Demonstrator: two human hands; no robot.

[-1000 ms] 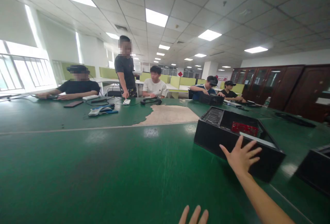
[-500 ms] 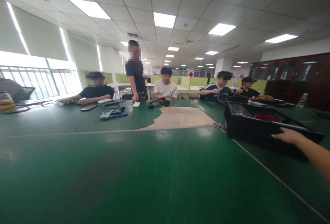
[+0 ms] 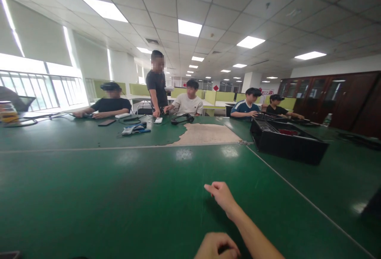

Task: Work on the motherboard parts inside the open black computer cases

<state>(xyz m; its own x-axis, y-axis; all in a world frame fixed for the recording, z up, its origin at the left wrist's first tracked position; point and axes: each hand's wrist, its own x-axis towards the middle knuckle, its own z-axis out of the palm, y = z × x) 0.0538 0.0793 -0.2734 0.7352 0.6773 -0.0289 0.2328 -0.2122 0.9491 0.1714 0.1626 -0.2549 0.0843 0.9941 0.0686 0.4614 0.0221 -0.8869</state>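
My right hand (image 3: 220, 196) is over the near part of the green table (image 3: 119, 195), with its forearm reaching in from the lower right. One finger points left, the others are bent, and I see nothing held. Below it, my left hand (image 3: 212, 245) is partly cut off by the bottom edge. Its fingers curl loosely, with a gap before the thumb and no object visible in it. A black open-topped case (image 3: 290, 145), which looks like a computer case with something red inside, stands to the right, away from both hands.
Several people sit or stand along the far side. A phone (image 3: 107, 122), blue-and-white gloves (image 3: 135, 129), a white device (image 3: 157, 120) and a black headset-like item (image 3: 182, 118) lie there. A bare patch (image 3: 208, 134) marks the tabletop. A bottle (image 3: 327, 120) stands far right.
My right hand has left the black case and moved left and nearer to me. My left hand has come into view at the bottom. The case now appears farther off and turned.
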